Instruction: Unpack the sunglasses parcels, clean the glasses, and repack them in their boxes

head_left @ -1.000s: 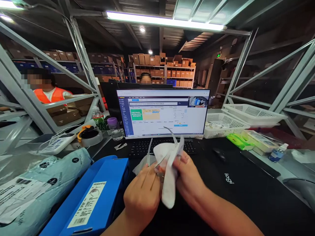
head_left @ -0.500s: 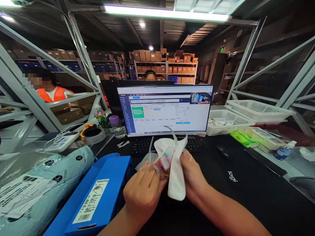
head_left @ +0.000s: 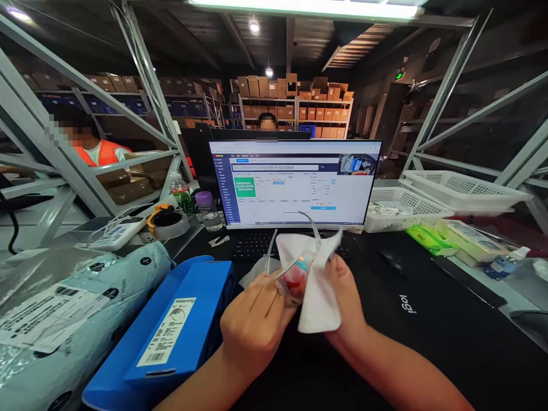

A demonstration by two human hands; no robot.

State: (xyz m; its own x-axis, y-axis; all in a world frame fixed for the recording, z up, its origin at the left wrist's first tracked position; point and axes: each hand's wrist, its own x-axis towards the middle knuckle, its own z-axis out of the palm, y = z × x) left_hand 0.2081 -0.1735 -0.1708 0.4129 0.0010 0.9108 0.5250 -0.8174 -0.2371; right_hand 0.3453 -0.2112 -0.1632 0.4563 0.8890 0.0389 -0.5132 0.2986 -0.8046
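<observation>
A pair of clear-framed glasses [head_left: 294, 282] is held up in front of the keyboard, its lens showing red and teal reflections and its thin temples pointing up and away. My left hand [head_left: 257, 314] is closed on one side of the glasses, knuckles towards me. My right hand [head_left: 345, 291] pinches a white cloth [head_left: 319, 302], which drapes against the other side of the glasses. The cloth hides some of the frame and my right fingertips. A translucent plastic piece [head_left: 252, 273] shows behind my left fingers.
Left of my hands lies an open blue box [head_left: 205, 308] with a label, beside a pale blue padded package [head_left: 128, 285]. A monitor [head_left: 291, 188] and keyboard [head_left: 248, 245] stand ahead. To the right are a mouse [head_left: 391, 261], white baskets [head_left: 402, 220] and a spray bottle [head_left: 507, 264].
The view has tilted down slightly and shifted left. The glasses and cloth have turned a little, showing more of the lens. Both hands keep their hold.
</observation>
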